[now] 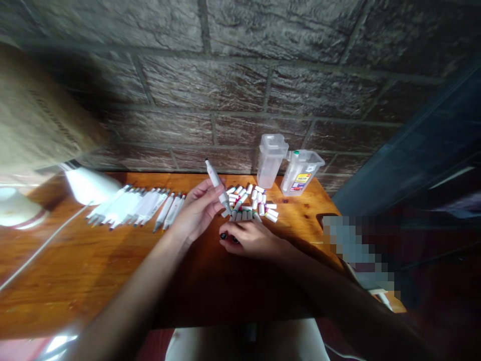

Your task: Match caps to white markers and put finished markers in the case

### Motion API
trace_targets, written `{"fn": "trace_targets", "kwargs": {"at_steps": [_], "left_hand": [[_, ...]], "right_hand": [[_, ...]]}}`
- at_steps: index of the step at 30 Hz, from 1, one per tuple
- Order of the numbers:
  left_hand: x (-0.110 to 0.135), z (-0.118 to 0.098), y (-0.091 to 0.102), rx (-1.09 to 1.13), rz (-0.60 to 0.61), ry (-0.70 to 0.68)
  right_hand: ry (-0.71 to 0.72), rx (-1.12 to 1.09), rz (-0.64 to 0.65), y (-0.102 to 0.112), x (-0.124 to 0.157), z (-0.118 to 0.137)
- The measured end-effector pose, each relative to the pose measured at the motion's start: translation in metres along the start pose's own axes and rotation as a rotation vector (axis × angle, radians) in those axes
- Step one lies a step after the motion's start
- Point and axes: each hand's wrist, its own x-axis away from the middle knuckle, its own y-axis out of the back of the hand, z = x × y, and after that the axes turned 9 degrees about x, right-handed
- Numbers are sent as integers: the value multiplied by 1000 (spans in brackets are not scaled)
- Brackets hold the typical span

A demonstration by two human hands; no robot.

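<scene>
My left hand [197, 208] is closed round a white marker [217, 184], which it holds tilted up above the wooden table [112, 260]. My right hand [250, 238] rests on the table just below, its fingers curled by a small dark piece I cannot make out. Right behind it lies a pile of white marker caps [251, 203]. To the left, a row of white markers [135, 206] lies side by side on the table.
A clear plastic container [270, 160] and its clear lid part with a yellow label [300, 173] stand at the back by the brick wall. A white lamp [90, 185] and its cord lie at the left. A cardboard box [33, 115] is at far left.
</scene>
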Motion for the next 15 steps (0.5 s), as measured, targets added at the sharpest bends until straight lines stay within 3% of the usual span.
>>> {"fn": "trace_targets", "kwargs": {"at_steps": [8, 15], "left_hand": [[-2, -3, 3, 81, -5, 27], [-1, -3, 3, 94, 13, 60]], "right_hand": [[-127, -158, 57, 15, 4, -2], [-143, -233, 93, 13, 4, 0]]}}
